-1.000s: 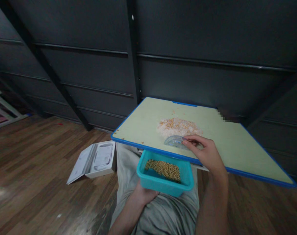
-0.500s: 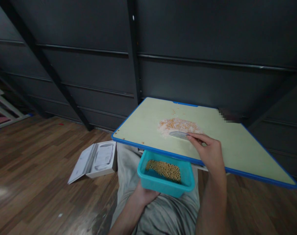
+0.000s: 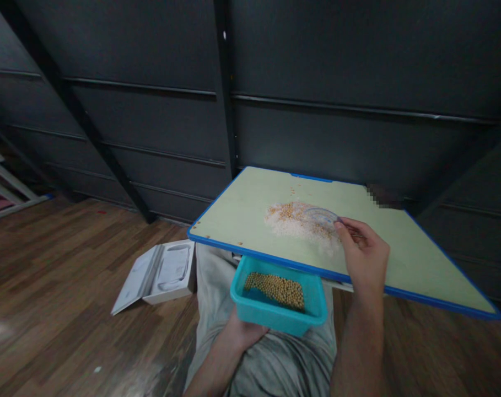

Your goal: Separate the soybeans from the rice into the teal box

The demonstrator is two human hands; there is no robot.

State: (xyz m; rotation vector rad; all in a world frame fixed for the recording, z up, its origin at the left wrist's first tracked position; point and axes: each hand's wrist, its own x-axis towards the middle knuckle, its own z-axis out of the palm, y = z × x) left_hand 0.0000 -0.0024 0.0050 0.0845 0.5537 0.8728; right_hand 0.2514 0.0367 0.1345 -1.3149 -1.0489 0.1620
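A white box lies open on the floor, left of the surface. The left hand grips a teal basket from below, fingers hidden, just under the surface's near edge; yellow beans lie inside. At mid-surface sits a pile of rice and beans. The right hand pinches a clear protractor at the pile's right side. This looks like separating beans from rice; a sweep toward the near edge needs the basket directly beneath.
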